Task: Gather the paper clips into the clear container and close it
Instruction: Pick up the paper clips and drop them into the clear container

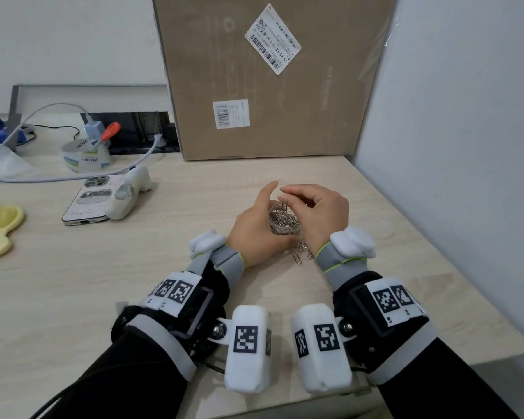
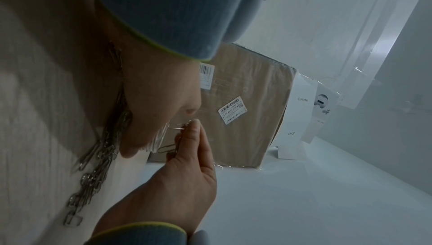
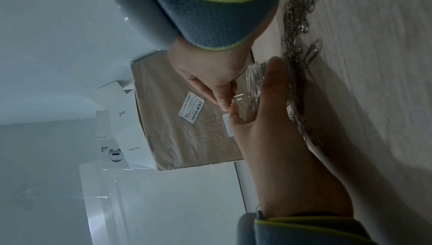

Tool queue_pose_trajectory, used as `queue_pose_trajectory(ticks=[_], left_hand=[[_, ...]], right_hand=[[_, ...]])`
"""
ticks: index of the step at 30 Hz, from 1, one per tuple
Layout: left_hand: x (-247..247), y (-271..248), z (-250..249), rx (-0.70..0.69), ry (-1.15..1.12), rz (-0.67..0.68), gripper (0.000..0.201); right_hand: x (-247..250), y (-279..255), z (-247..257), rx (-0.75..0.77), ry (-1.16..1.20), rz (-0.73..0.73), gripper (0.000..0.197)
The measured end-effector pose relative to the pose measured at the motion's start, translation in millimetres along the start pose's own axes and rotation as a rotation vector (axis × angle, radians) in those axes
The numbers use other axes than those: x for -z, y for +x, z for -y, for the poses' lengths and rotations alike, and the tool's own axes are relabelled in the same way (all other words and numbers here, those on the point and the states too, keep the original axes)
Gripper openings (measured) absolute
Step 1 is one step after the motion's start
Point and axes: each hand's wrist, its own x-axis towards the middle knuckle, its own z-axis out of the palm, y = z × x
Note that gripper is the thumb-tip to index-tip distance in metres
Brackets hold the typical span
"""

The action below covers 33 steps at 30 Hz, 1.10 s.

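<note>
A small clear container (image 1: 285,222), packed with silver paper clips, stands on the wooden table (image 1: 133,282). My left hand (image 1: 254,228) wraps round its left side, thumb raised. My right hand (image 1: 315,207) hovers over the opening and pinches one paper clip (image 1: 285,205) that hangs into the mouth. Several loose clips (image 1: 303,252) lie on the table just in front of the container, between my wrists. The left wrist view shows the loose clips (image 2: 98,165) and the container (image 2: 160,138). The right wrist view shows the pinched clip (image 3: 239,97) beside the container rim (image 3: 253,86).
A big cardboard box (image 1: 270,77) stands right behind the container, and a pale wall (image 1: 451,146) bounds the table on the right. To the left lie a phone (image 1: 88,201), a white device (image 1: 130,192), a tape roll (image 1: 85,158) with a screwdriver, cables and a yellow hand mirror (image 1: 0,228).
</note>
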Motion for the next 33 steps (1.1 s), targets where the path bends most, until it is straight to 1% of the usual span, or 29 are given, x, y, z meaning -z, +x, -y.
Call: queue_pose_trajectory(ticks=[7,14,18,20,21,24,26,29,33], left_hand=[[-3,2,1,-0.044,-0.064,0.014,0.106],[-2,1,-1,-0.03,-0.094,-0.02,0.105],[-2,2,-1,-0.019,-0.087,-0.059,0.101],[0,3,0,0.009,-0.085,-0.127,0.097],[2,5,2,0.035,-0.079,-0.186,0.092],[11,8,9,0.141,0.007,-0.382,0.077],[19,9,16,0.224,0.052,-0.464,0.072],[27,12,26,0.325,0.057,-0.515,0.069],[29,15,31,0.369,0.1,-0.52,0.068]], right_hand=[[0,-2,5,0.015,0.068,0.012,0.011],[0,-2,2,-0.064,0.046,0.058,0.008],[2,2,-2,-0.072,-0.023,0.012,0.018],[6,4,-3,-0.085,-0.046,-0.041,0.025],[8,5,-4,-0.099,-0.059,-0.068,0.028],[14,7,-6,-0.174,-0.095,-0.124,0.034],[17,8,-9,-0.227,-0.113,-0.127,0.038],[20,8,-12,-0.294,-0.14,-0.085,0.044],[26,4,-16,-0.349,-0.141,-0.033,0.051]])
